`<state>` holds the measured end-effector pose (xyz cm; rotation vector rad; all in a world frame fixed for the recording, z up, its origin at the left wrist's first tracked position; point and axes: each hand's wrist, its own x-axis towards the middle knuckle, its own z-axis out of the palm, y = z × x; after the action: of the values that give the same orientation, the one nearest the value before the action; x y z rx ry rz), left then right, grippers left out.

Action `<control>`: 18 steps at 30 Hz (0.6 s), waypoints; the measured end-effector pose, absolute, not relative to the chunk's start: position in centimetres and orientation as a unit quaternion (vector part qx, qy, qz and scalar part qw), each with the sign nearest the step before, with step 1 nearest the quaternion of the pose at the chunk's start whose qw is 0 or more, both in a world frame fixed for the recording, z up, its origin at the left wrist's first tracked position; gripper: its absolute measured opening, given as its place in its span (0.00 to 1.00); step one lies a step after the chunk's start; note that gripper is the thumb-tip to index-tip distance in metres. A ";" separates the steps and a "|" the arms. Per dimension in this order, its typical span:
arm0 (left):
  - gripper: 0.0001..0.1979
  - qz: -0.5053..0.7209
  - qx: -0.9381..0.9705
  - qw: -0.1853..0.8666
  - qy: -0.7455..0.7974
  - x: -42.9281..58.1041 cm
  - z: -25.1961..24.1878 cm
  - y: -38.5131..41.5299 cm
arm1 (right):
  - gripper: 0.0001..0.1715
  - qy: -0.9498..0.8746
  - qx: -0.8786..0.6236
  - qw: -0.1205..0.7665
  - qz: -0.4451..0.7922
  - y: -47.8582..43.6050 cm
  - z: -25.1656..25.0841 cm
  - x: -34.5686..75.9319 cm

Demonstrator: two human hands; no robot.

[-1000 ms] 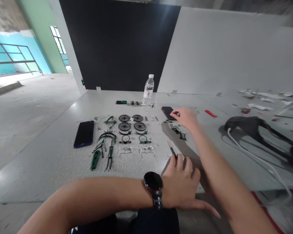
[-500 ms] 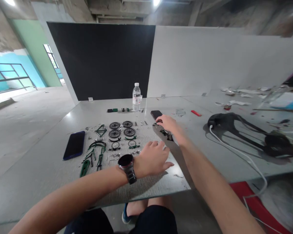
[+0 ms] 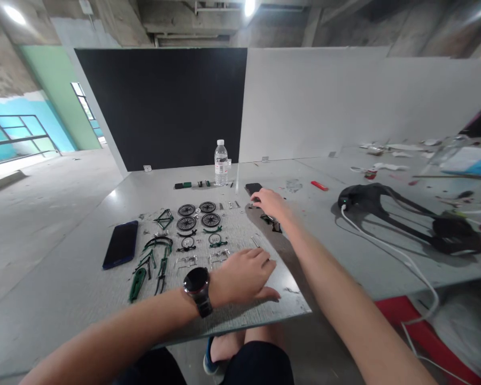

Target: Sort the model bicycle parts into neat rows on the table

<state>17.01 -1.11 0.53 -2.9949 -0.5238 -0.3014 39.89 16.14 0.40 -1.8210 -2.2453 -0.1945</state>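
Note:
My left hand point(image 3: 246, 275), wearing a black watch point(image 3: 197, 283), is held palm down over the table's front part with its fingers stretched out and nothing in them. Just beyond its fingertips lies a thin metal rod point(image 3: 255, 242). Farther out, my right hand point(image 3: 270, 203) reaches down beside a black phone point(image 3: 254, 189), fingers bent together; whatever they hold is too small to make out. Small dark parts point(image 3: 273, 222) lie under its wrist. Left of both hands are several spoked toy wheels point(image 3: 210, 220), a green miniature bicycle frame point(image 3: 164, 218) and silver parts point(image 3: 187, 261).
A blue-edged phone point(image 3: 121, 244) and a green part point(image 3: 137, 284) lie to the left. A water bottle point(image 3: 220, 164) stands at the back. On the right are a red object point(image 3: 319, 185) and a black headset-like device point(image 3: 388, 214) with a white cable point(image 3: 379, 243).
My left hand has drawn slightly toward the table's front edge, so the metal rod and silver parts show more. My right hand stays by the black phone. The view has tilted slightly up.

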 end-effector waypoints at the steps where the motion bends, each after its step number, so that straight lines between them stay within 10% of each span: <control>1: 0.27 -0.102 -0.978 0.043 -0.176 17.0 0.3 -1.2 | 0.10 -0.771 -0.622 0.117 -0.070 16.1 0.4 39.7; 18: 0.25 -0.144 -0.967 0.030 -0.210 17.0 -1.2 -2.1 | 0.12 -0.768 -0.635 0.056 -0.057 17.1 -0.2 38.5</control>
<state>17.02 -2.10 -1.23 -2.9797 -0.6470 -0.4443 38.55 17.10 -0.22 -1.9268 -2.3307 -0.1742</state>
